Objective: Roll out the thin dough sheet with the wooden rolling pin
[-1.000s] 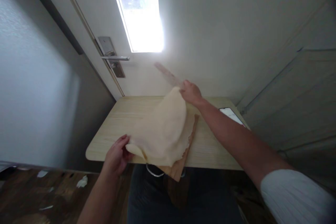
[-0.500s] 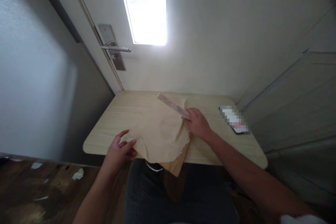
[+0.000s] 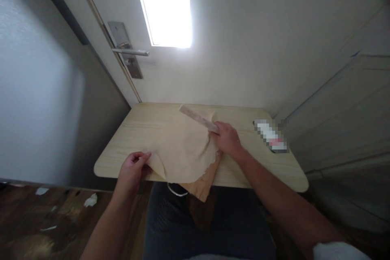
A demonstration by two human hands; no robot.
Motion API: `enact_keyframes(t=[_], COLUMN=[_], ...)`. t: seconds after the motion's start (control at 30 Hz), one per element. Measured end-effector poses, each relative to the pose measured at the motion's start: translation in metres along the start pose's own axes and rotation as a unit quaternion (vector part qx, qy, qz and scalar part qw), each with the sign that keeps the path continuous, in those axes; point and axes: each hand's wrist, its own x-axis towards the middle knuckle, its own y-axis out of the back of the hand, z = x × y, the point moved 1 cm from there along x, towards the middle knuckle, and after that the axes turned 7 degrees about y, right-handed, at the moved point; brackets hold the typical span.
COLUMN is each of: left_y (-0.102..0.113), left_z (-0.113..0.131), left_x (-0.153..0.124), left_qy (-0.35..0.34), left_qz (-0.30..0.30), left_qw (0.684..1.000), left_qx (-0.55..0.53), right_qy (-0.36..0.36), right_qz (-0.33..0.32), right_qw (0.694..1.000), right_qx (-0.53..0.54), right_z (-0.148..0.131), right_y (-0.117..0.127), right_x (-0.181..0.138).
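Note:
A thin beige sheet [image 3: 183, 146], soft and leather-like with a ragged front edge, lies over the table and over a brown wooden board [image 3: 199, 187]. The board's corner sticks out past the table's front edge. My left hand [image 3: 134, 168] is closed, with thumb and finger pinching the sheet's left edge, where a flap is folded. My right hand [image 3: 227, 138] is closed around the near end of a flat pale ruler-like strip [image 3: 198, 118], which points to the far left above the sheet. My right fingers hide that end of the strip.
The light wooden table [image 3: 122, 146] stands against a white door with a metal handle [image 3: 131, 52]. A phone [image 3: 271, 136], partly blurred out, lies at the table's right. My legs are under the front edge. Paper scraps [image 3: 90, 200] lie on the floor at left.
My left hand has moved slightly left, and its spread fingers have closed on the sheet's edge. My right hand and the strip stay nearly in place. The view has shifted a little.

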Motion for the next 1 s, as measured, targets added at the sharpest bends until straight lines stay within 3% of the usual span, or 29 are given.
enact_keyframes(t=[0.1, 0.27, 0.5, 0.6, 0.73, 1.0], left_y=[-0.012, -0.015, 0.008, 0.012, 0.002, -0.003], left_z=[0.002, 0.008, -0.001, -0.004, -0.005, -0.006], left_x=[-0.004, -0.012, -0.014, -0.005, 0.003, -0.003], left_qy=[-0.021, -0.016, 0.065, 0.055, 0.014, -0.016], left_qz=[0.021, -0.010, -0.100, -0.089, -0.074, -0.043], left_qw=[0.999, 0.995, 0.993, 0.994, 0.997, 0.997], left_qx=[-0.020, -0.099, -0.006, 0.014, 0.007, -0.058], right_qy=[-0.064, -0.137, -0.116, -0.125, -0.146, -0.132], right_qz=[0.011, -0.068, -0.078, -0.084, -0.091, -0.089], right_qw=[0.997, 0.988, 0.990, 0.988, 0.984, 0.983], right_qx=[-0.032, -0.023, 0.004, 0.012, 0.041, 0.087], right_z=[0.022, 0.047, 0.052, 0.051, 0.048, 0.052], right_y=[0.000, -0.006, -0.010, -0.010, -0.011, -0.017], right_x=[0.030, 0.058, 0.046, 0.054, 0.074, 0.085])
